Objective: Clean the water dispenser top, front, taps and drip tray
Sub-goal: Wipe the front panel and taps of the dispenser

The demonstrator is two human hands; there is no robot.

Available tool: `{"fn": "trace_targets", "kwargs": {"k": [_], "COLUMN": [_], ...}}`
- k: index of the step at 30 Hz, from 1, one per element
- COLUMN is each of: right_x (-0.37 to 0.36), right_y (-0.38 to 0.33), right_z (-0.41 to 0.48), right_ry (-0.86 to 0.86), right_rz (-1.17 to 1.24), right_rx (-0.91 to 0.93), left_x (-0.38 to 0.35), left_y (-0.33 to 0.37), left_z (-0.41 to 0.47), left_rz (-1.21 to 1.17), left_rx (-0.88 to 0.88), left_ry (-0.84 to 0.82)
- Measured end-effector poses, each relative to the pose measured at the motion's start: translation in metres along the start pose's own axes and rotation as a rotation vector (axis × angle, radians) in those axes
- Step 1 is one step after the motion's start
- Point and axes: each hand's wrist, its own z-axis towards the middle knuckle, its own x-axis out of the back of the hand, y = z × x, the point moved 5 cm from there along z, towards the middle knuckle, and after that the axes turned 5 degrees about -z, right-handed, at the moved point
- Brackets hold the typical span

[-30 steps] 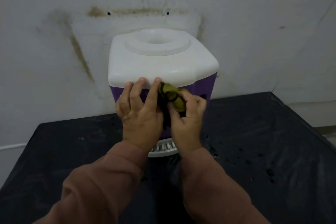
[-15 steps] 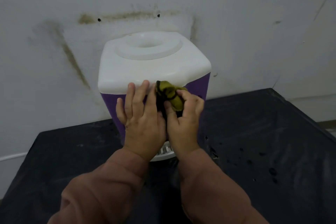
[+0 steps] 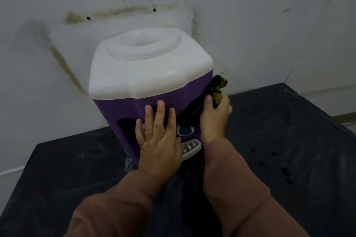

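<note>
Since the earlier frame, the right hand (image 3: pixel 214 119) has carried the cloth (image 3: pixel 218 86) from the middle of the front edge to the dispenser's right corner, and the left hand (image 3: pixel 159 140) has slid lower on the front.

Dispenser (image 3: pixel 146 71) stands on the black table (image 3: pixel 289 140) against the stained wall (image 3: pixel 115 11), at 12 o'clock from the person.

Left hand: fingers straight and slightly spread, laid flat on the purple front (image 3: pixel 131 109), holding nothing. Judged to be bracing the unit so it does not shift under wiping pressure.

Right hand: fingers and thumb curled round the bunched yellow-and-black cloth, at 3 o'clock of the body, just under the white top. The grip is bunched, likely to press a firm pad into the corner. Step judged: front and corner wipe; taps and tray seemingly remain.

Hidden or unclear:
- Blue tap (image 3: pixel 185 130) shows only between the hands; any other tap is behind the left hand.
- Drip tray (image 3: pixel 189 148), at 6 o'clock of the body, is partly covered by both wrists.
- Dark part of the cloth merges with the purple body, so the contact patch cannot be told.
- Right side panel is out of sight.
- Brown sleeves (image 3: pixel 240 188) are cut off at the bottom edge.
</note>
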Motion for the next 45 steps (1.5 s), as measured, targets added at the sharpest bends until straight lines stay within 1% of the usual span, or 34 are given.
{"fn": "trace_targets", "kwargs": {"k": [4,6,10,13,17,20,22,25,28,30,33,36,38,42,45], "right_x": [-0.004,-0.004,0.002,0.005,-0.001,-0.003,0.0,0.006,0.006,0.002,-0.003,-0.004,-0.003,0.005,0.008], "right_y": [-0.023,-0.015,0.023,0.027,0.001,0.008,0.029,0.061,0.065,0.052,0.031,0.034,0.054,0.106,0.115], "right_z": [-0.003,-0.002,0.0,0.003,0.005,0.004,0.004,0.004,0.01,0.013,0.014,0.014,0.012,0.007,0.009], "right_ry": [-0.062,-0.061,-0.067,-0.1,-0.097,-0.096,-0.098,-0.124,-0.159,-0.141,-0.084,-0.066,-0.074,-0.145,-0.203], "right_rz": [-0.017,-0.043,-0.151,-0.19,-0.123,-0.157,-0.245,-0.366,-0.384,-0.353,-0.294,-0.306,-0.369,-0.499,-0.53], "right_rx": [0.199,0.241,0.144,0.124,0.242,0.272,0.226,0.092,0.019,0.056,0.177,0.22,0.168,-0.136,-0.269], "left_x": [-0.017,-0.026,-0.036,-0.042,-0.049,-0.048,-0.048,-0.048,-0.048,-0.048,-0.046,-0.045,-0.045,-0.045,-0.046], "left_y": [0.006,0.007,0.008,0.006,0.005,0.008,0.01,0.011,0.01,0.01,0.01,0.01,0.01,0.01,0.01], "left_z": [-0.01,-0.015,-0.021,-0.015,0.002,0.012,0.015,0.015,0.015,0.015,0.015,0.014,0.014,0.014,0.013], "left_rz": [0.001,0.01,-0.017,-0.072,-0.138,-0.2,-0.239,-0.268,-0.271,-0.279,-0.286,-0.28,-0.28,-0.28,-0.278], "left_rx": [-0.043,-0.059,-0.077,-0.049,0.041,0.052,0.026,0.022,0.041,0.043,0.04,0.033,0.033,0.058,0.061], "left_ry": [-0.053,-0.082,-0.141,-0.208,-0.31,-0.334,-0.352,-0.347,-0.348,-0.343,-0.344,-0.345,-0.346,-0.358,-0.367]}}
